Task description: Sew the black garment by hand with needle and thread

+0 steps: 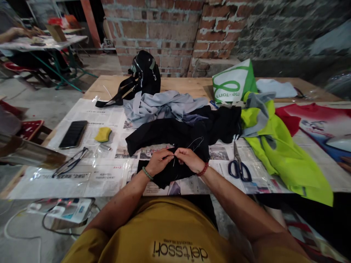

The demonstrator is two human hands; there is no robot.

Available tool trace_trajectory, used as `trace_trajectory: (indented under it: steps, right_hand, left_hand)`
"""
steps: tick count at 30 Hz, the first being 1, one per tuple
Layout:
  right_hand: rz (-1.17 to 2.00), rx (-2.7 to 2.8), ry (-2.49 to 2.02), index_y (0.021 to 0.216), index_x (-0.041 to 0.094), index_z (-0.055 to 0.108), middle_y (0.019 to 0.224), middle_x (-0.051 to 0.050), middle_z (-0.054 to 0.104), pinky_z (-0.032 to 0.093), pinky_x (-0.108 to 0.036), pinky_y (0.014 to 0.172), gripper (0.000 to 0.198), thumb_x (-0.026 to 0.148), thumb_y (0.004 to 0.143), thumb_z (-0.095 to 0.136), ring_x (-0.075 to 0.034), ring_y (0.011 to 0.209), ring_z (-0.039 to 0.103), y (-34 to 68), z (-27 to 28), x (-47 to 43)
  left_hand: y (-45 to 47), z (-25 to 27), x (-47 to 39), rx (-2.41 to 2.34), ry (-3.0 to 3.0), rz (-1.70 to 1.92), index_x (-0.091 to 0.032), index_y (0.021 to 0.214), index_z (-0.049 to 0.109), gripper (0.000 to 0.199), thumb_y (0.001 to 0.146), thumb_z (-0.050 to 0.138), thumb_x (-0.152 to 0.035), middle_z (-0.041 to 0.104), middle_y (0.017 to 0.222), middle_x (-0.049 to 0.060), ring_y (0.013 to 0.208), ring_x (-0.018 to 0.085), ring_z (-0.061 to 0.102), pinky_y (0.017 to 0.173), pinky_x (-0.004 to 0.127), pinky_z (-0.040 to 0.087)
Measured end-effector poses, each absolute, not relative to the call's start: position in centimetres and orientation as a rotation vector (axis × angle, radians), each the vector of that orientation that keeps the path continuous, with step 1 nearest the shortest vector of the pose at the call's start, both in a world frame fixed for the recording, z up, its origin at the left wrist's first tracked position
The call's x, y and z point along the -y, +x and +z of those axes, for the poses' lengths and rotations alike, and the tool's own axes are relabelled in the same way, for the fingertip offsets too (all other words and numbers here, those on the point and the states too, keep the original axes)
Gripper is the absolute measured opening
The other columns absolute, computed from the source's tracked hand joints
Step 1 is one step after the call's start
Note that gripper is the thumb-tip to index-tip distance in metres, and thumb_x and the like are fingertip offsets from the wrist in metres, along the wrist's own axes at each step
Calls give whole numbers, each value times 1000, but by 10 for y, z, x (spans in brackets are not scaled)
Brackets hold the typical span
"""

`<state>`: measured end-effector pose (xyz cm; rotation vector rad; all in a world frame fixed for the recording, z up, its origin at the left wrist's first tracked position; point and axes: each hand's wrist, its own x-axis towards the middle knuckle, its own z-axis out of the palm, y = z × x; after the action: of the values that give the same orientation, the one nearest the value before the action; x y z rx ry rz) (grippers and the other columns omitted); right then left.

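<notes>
My left hand point(161, 160) and my right hand point(189, 158) are close together over a black garment point(161, 133) on the table, each in a pinch. Between their fingertips a small bit of black fabric is gripped. A loop of pale thread point(197, 142) curls up over the cloth behind my right hand, and a short light strand shows below the fingertips. Whether a needle is held there is too small to tell. Right of my right hand lie dark-handled scissors point(239, 168), blades pointing away. A green bead bracelet circles my left wrist, a red one my right.
Newspaper point(90, 184) under clear plastic covers the table. Around the work lie a phone point(73, 134), a sponge point(103, 134), glasses point(71, 160), grey cloth point(161, 104), a black bag point(148, 71), a white-green bag point(233, 82) and a neon-yellow garment point(287, 146). Another person's hand point(345, 162) is at far right.
</notes>
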<state>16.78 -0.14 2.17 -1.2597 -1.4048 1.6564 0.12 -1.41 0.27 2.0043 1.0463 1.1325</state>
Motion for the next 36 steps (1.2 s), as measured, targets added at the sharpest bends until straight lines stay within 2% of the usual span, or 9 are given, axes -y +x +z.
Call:
trace_trajectory:
  steps: [3,7,9,11,14,16,19,26,36]
  right_hand:
    - [1642,1481,-1289,66,16,56,52,3,51,32,-18,44,20,35,71,56,-7,48,46,168,21,1]
    - [1347,1543,-1279,90,19,61,82,-2,63,39,-20,47,22,33,77,51,-9,56,53,178,25,-1]
    - [1032,1584,-1259,98,21,60,94,-4,62,45,-24,57,23,31,79,50,-11,65,57,185,27,2]
    - [734,1648,-1223,97,22,61,98,-5,61,48,-29,69,20,27,81,50,-14,76,58,188,27,9]
    - [527,1787,-1105,99,24,60,102,-7,60,47,-35,81,21,22,80,51,-19,93,57,187,21,22]
    - [499,1868,-1031,102,24,59,104,-7,59,45,-39,87,24,20,79,53,-21,100,55,182,13,27]
    - [479,1896,-996,102,25,59,101,-7,61,44,-41,89,24,21,79,55,-21,100,54,174,1,28]
    - [479,1886,-962,85,25,63,83,-4,65,48,-36,78,10,21,82,54,-18,83,58,170,-12,24]
    - [438,1827,-999,91,23,60,87,-6,63,49,-36,77,14,21,86,47,-18,84,58,172,-14,28]
  left_hand:
    - [-2,4,12,-1087,1915,1107,-16,78,66,9,78,57,-20,64,75,2,72,13,58,73,26,45]
    - [-4,5,10,-1141,1707,1024,-15,76,65,12,77,58,-25,63,73,1,70,13,56,69,25,44]
    - [-3,5,10,-1146,1574,982,-14,74,64,14,75,59,-27,62,69,0,65,11,54,64,23,43]
    - [-2,4,9,-1128,1438,957,-14,73,63,15,73,60,-29,59,65,-2,60,9,51,58,21,40]
    - [0,3,9,-1092,1280,946,-13,70,63,17,69,63,-30,55,60,-4,53,6,45,52,19,36]
    - [0,2,8,-1085,1206,946,-13,70,63,19,67,65,-32,54,58,-4,52,6,44,50,18,35]
    - [0,0,7,-1082,1153,931,-13,71,63,20,66,66,-33,55,59,-4,52,6,45,51,19,36]
    - [2,-2,6,-1078,1333,850,-14,72,65,17,68,63,-30,60,66,-2,60,9,50,60,22,39]
    - [2,-4,7,-1134,1483,767,-13,75,65,20,70,60,-33,60,65,-2,59,9,50,57,21,38]
